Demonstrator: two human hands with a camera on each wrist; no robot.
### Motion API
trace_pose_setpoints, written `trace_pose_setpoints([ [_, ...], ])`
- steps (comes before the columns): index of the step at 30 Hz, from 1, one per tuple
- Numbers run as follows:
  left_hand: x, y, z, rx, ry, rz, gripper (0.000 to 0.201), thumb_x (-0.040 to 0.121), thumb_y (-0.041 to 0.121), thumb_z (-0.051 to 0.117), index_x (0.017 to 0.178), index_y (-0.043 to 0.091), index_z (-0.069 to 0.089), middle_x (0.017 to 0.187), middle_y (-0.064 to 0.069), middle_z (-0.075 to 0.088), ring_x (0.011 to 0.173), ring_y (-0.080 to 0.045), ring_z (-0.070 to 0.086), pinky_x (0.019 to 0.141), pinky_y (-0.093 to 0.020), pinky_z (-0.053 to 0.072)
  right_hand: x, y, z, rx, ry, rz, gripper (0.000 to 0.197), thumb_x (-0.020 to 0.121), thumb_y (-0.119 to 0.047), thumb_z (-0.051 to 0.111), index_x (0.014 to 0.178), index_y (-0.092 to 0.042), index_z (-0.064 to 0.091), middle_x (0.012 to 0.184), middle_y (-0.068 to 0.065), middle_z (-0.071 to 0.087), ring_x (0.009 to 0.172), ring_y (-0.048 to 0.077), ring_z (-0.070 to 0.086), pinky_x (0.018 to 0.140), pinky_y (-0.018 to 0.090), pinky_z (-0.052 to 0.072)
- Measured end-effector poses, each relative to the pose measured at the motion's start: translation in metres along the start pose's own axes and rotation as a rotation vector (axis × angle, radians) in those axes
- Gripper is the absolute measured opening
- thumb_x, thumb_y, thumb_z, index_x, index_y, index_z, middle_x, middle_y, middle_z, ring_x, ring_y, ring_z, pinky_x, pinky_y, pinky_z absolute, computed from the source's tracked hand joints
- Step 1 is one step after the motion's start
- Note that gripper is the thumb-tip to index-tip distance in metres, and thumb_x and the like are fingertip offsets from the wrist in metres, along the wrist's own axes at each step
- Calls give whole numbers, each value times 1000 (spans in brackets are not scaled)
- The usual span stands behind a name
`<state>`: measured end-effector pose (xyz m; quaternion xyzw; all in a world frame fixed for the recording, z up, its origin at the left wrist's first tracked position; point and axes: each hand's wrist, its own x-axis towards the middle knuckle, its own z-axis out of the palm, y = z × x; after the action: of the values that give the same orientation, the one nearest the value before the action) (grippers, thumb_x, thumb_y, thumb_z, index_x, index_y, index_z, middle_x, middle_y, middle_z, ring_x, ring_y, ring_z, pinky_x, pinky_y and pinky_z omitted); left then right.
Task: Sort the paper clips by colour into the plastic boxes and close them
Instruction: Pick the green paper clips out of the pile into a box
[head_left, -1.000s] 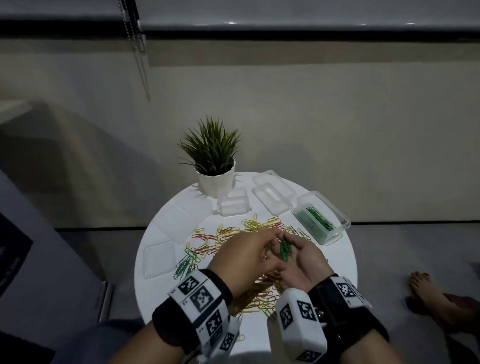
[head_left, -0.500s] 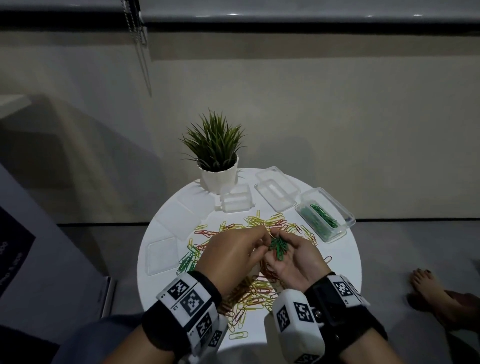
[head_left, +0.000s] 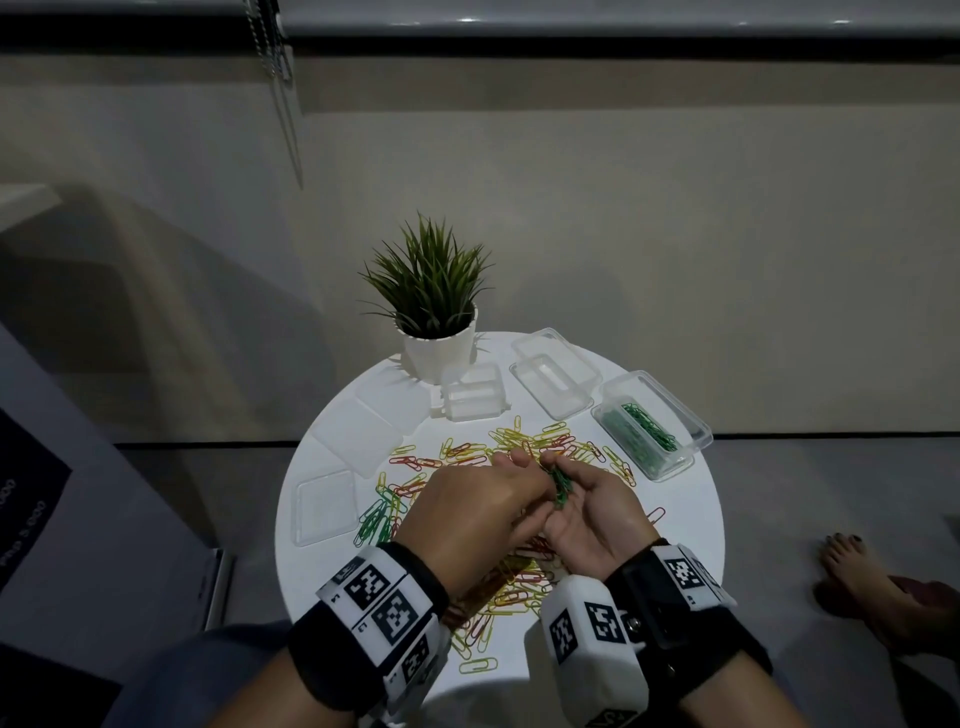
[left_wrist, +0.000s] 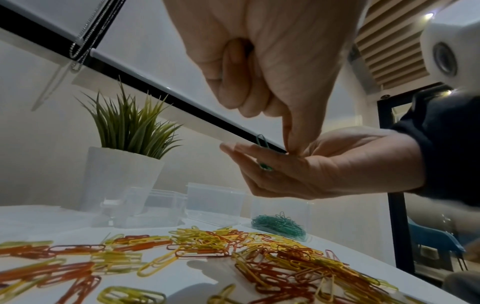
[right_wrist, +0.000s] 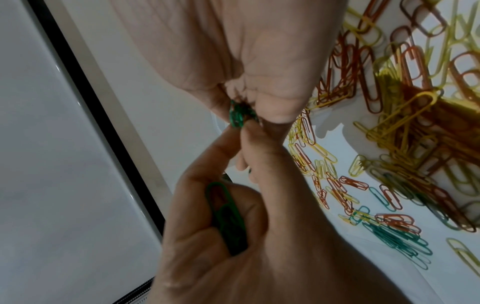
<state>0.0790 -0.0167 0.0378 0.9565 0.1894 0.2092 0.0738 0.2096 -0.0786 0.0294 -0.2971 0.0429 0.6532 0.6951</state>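
My right hand (head_left: 582, 499) is held palm up over the round white table (head_left: 691, 519) and grips a bundle of green paper clips (head_left: 561, 486). In the right wrist view its thumb presses green clips (right_wrist: 226, 218) against the palm. My left hand (head_left: 519, 467) reaches across, and its fingertips (left_wrist: 289, 147) pinch the green clips (right_wrist: 239, 115) at the right hand's fingers. Loose yellow, red and green clips (head_left: 524, 447) lie on the table beneath. An open clear box (head_left: 652, 426) at the right holds green clips.
Two empty clear boxes (head_left: 553, 384) (head_left: 472, 397) stand behind the pile, with a potted plant (head_left: 434, 312) at the table's far edge. Clear lids (head_left: 324, 506) (head_left: 358, 436) lie on the left. A bare foot (head_left: 862, 577) rests on the floor at the right.
Both hands stay joined above the pile. My left fingertips have kept working at the green bundle in the right palm, which now sits a little more upright.
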Motion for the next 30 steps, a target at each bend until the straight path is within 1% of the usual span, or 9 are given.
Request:
trace_pose_setpoints([
  [4,0,2,-4,-19,71,6,18,85,39,50,87,32,67,72,13,69,53,-8,62,42,-19,44,1,0,0,28,26,-27,19,98,-10,38,84,-6,49,87,21,67,83,35,71,82,48,53],
  [9,-2,2,-5,-108,109,-54,12,88,39,57,94,34,66,83,16,71,60,-3,63,49,-21,49,0,0,0,70,51,-42,21,98,-9,38,83,-4,51,75,21,66,65,29,71,57,34,60],
  [11,-2,3,-8,-125,119,-90,11,88,38,60,95,34,67,81,19,70,60,1,57,52,-18,47,2,1,-3,76,67,-54,21,98,-8,38,83,-3,51,72,20,64,65,28,68,54,32,59],
  [13,-2,3,-11,-193,137,-162,12,88,39,60,95,35,68,68,25,63,56,4,49,52,-17,41,4,1,-7,80,75,-63,19,98,-8,39,84,-3,51,82,22,61,79,32,65,59,38,61],
  [15,-2,-2,-14,-291,167,-225,7,88,36,63,92,34,68,53,20,48,50,0,42,50,-19,32,5,-1,-10,75,84,-63,18,97,-8,39,84,-3,50,85,24,63,81,35,67,62,41,61],
  [17,-2,-10,-16,-367,216,-262,2,88,33,66,89,32,67,51,11,42,47,-7,38,49,-23,30,5,-2,-12,97,74,-65,19,98,-9,39,83,-3,50,87,26,65,75,38,70,64,45,60],
  [21,2,-25,-12,-407,233,-363,3,88,29,66,85,28,66,46,6,36,46,-10,34,50,-25,30,2,-5,-15,153,55,-54,25,99,-21,41,86,-3,52,100,26,64,101,44,62,77,55,54],
  [26,2,-37,2,-242,62,-444,5,90,31,60,88,29,63,50,7,41,51,-9,42,54,-27,35,2,-4,-23,97,42,-37,38,97,-38,46,96,-1,55,108,24,64,110,39,61,85,54,51],
  [30,3,-30,1,-118,-81,-436,21,92,43,56,109,32,62,59,9,46,64,-9,49,58,-25,33,4,-5,-30,77,60,-60,49,95,-47,46,102,0,55,113,26,63,113,40,59,86,51,52],
])
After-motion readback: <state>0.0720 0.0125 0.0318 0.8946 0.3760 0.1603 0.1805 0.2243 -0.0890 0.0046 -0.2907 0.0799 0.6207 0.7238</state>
